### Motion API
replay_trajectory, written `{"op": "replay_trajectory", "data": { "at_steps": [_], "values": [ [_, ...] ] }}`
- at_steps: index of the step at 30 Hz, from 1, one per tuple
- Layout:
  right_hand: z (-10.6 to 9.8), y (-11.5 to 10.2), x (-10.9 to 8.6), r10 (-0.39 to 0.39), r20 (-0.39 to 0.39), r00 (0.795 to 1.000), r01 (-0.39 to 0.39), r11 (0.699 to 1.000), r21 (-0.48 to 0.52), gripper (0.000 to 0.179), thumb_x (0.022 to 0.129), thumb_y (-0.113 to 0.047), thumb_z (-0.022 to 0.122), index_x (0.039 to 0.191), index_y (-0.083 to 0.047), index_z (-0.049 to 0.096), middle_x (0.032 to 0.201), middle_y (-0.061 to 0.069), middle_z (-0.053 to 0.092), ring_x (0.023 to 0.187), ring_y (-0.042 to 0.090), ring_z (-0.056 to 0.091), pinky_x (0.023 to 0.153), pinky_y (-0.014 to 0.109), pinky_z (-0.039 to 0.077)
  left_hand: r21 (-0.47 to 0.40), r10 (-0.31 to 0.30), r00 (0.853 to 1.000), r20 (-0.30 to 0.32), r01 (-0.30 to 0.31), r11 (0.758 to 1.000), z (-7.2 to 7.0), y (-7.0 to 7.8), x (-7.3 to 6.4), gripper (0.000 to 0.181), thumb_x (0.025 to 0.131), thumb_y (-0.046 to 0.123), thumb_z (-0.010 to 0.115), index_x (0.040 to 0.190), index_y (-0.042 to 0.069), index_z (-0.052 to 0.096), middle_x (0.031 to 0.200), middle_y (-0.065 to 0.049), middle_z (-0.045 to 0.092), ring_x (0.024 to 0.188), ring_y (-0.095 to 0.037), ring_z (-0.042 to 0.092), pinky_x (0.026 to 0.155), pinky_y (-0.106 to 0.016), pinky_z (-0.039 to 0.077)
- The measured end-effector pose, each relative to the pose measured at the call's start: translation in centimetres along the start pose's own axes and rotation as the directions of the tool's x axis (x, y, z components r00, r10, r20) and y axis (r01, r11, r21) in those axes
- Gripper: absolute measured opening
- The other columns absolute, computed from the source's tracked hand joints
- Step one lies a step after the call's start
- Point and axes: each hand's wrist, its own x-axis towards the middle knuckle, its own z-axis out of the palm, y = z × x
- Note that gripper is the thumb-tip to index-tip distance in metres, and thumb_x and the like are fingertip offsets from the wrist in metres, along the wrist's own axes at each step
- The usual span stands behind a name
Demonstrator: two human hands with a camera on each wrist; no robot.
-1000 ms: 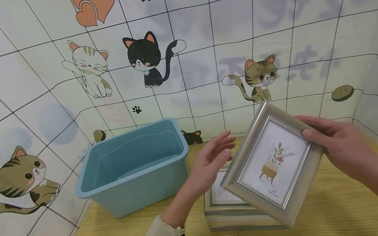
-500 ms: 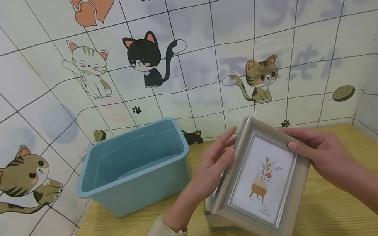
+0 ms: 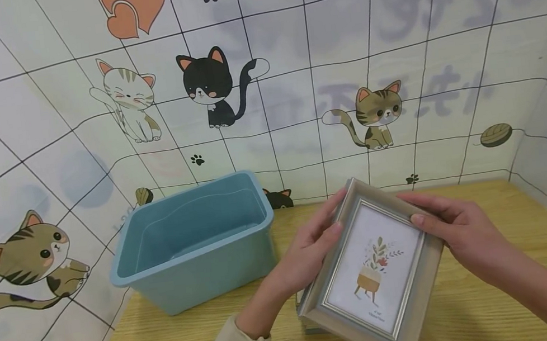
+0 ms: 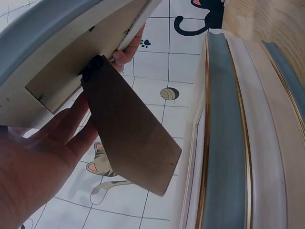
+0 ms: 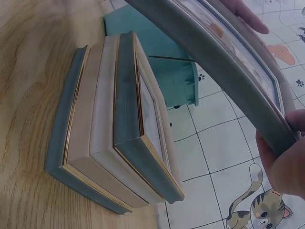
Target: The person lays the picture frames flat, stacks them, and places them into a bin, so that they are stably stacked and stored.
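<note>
The right hand reaches in from 4 o'clock and pinches the silvery picture frame at its 2 o'clock edge, thumb on the front face and fingers behind. The left hand, its forearm rising from 7 o'clock, has the opposite long edge lightly between its thumb and nearly straight fingers, so the frame hangs tilted toward 1 o'clock, brown strut folded out at the back, above a stack of frames on the table. A blue tub stands near 10 o'clock from it.
</note>
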Motion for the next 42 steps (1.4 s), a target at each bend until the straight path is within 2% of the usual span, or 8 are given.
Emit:
{"op": "replay_trajectory", "data": {
  "at_steps": [5,13,17,22,25,31,36,42],
  "values": [
    [-0.1,0.0,-0.3,0.016,-0.036,0.999,-0.018,0.998,-0.056,0.042,0.106,-0.012,0.058,0.147,-0.021,0.059,0.121,-0.012,0.067,0.092,0.015,0.070,0.071,0.031,0.059,0.011,-0.055,0.998,0.038,0.054,0.998,-0.3,-0.4,-0.3,0.058,0.112,0.024,0.042,0.164,0.037,0.021,0.139,-0.022,0.053,0.104,-0.016,0.068,0.078,-0.040,0.061],
    [0.0,0.2,-0.4,0.015,-0.042,0.999,-0.015,1.000,-0.013,0.041,0.106,-0.010,0.058,0.145,-0.020,0.061,0.119,-0.011,0.069,0.092,0.014,0.070,0.071,0.030,0.059,-0.003,-0.107,0.991,0.081,0.108,0.994,-0.6,0.0,-0.5,0.060,0.112,0.024,0.044,0.162,0.045,0.020,0.138,-0.019,0.054,0.100,-0.017,0.069,0.076,-0.042,0.061],
    [0.0,0.4,-0.5,0.025,-0.063,0.998,-0.025,1.000,0.011,0.040,0.105,-0.010,0.059,0.144,-0.021,0.062,0.120,-0.013,0.068,0.092,0.012,0.070,0.071,0.029,0.059,0.021,-0.103,0.990,0.094,0.102,0.995,-0.8,-0.2,-0.7,0.060,0.111,0.024,0.044,0.163,0.041,0.019,0.135,-0.020,0.056,0.101,-0.016,0.069,0.076,-0.041,0.061],
    [-0.5,0.7,-0.9,0.055,-0.129,0.990,-0.047,0.997,0.060,0.041,0.103,-0.009,0.062,0.141,-0.024,0.065,0.118,-0.017,0.069,0.091,0.008,0.069,0.072,0.024,0.057,0.049,-0.122,0.987,0.103,0.117,0.992,-1.1,-0.6,-1.1,0.059,0.110,0.026,0.047,0.164,0.034,0.023,0.131,-0.020,0.060,0.102,-0.016,0.069,0.078,-0.040,0.060],
    [-0.8,0.9,-1.0,0.072,-0.160,0.984,-0.059,0.995,0.084,0.040,0.103,-0.011,0.063,0.141,-0.024,0.065,0.116,-0.017,0.069,0.092,0.006,0.068,0.073,0.021,0.056,0.072,-0.127,0.987,0.094,0.120,0.990,-1.1,-0.6,-1.4,0.057,0.110,0.028,0.047,0.163,0.033,0.027,0.138,-0.017,0.057,0.105,-0.016,0.068,0.080,-0.039,0.060],
    [-1.1,1.1,-1.3,0.085,-0.202,0.976,-0.057,0.989,0.140,0.041,0.103,-0.015,0.064,0.143,-0.020,0.062,0.120,-0.018,0.067,0.095,0.004,0.067,0.077,0.018,0.055,0.160,-0.097,0.992,0.080,0.083,0.984,-1.3,-0.8,-1.8,0.054,0.111,0.030,0.045,0.163,0.031,0.030,0.153,-0.008,0.046,0.116,-0.015,0.061,0.091,-0.033,0.055],
    [-0.9,1.3,-1.6,0.074,-0.241,0.968,-0.030,0.983,0.181,0.043,0.102,-0.016,0.066,0.145,-0.016,0.060,0.124,-0.017,0.065,0.099,0.001,0.067,0.080,0.016,0.054,0.137,-0.100,0.994,0.050,0.092,0.986,-1.7,-1.0,-2.3,0.052,0.111,0.026,0.047,0.161,0.028,0.035,0.141,-0.011,0.055,0.117,-0.016,0.061,0.095,-0.033,0.052],
    [-0.7,1.7,-1.7,0.052,-0.280,0.959,0.028,0.961,0.274,0.041,0.101,-0.010,0.067,0.141,-0.013,0.063,0.124,-0.013,0.067,0.100,0.002,0.067,0.083,0.015,0.053,0.113,-0.057,0.998,-0.004,0.057,0.992,-2.2,-1.7,-2.9,0.049,0.109,0.012,0.051,0.156,0.016,0.044,0.136,-0.016,0.060,0.114,-0.019,0.064,0.093,-0.033,0.053]
  ]
}}
